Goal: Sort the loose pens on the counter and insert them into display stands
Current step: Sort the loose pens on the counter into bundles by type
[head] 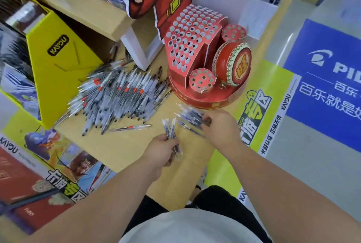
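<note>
As left hand (163,150), right hand (220,125) hold pens (171,131), counter edge (211,157) near

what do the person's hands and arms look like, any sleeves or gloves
Both the left hand and right hand are bare: no gloves, rings or watch show. Both forearms are bare too, with no sleeve in view. Below them a pale grey shirt shows.
</note>
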